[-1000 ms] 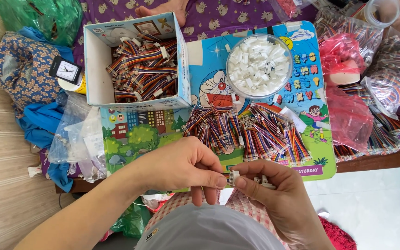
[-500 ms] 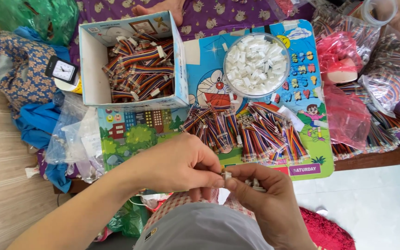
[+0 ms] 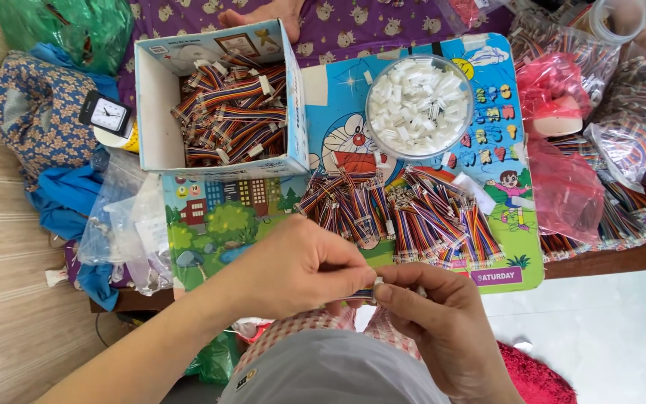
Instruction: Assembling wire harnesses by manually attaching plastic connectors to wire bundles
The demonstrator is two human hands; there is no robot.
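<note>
**Two hands pinch a small white connector at the near edge**

Low and crowded, the worktop (image 3: 607, 258) is covered by a bright cartoon mat (image 3: 338, 135). Just past its near edge, the left hand (image 3: 304, 265) and right hand (image 3: 443, 322) meet, fingers clamped together on a small white connector (image 3: 376, 285) with a short striped ribbon cable under the left thumb. On the mat just beyond them lies a heap of rainbow ribbon cables (image 3: 405, 209). A clear round bowl of white connectors (image 3: 419, 105) stands toward the far edge, beside an open cardboard box (image 3: 155, 112) filled with more cables at the far left corner. Pink plastic bags (image 3: 562, 179) crowd the right edge, and a little clock (image 3: 108, 114) sits left of the box
</note>
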